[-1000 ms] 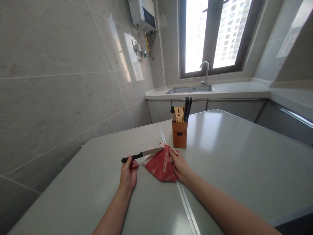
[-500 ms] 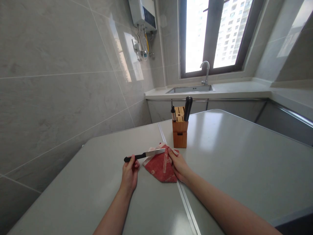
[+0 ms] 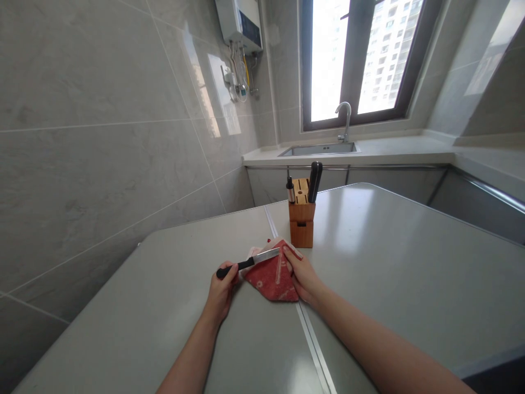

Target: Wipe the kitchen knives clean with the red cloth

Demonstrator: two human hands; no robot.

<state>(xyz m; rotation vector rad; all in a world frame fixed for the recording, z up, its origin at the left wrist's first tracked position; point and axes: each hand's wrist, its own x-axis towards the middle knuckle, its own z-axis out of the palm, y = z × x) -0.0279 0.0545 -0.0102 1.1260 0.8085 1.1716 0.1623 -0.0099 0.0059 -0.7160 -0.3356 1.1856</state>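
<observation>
Knife (image 3: 248,262) moved over red towel (image 3: 274,279), black-handled, steel-bladed

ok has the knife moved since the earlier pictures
Yes, the knife has shifted rightward in view, toward the wooden knife block, which stands in the same spot.

two hands (image 3: 221,293) (image 3: 301,275), one knife (image 3: 250,261), one towel (image 3: 273,275)
</observation>
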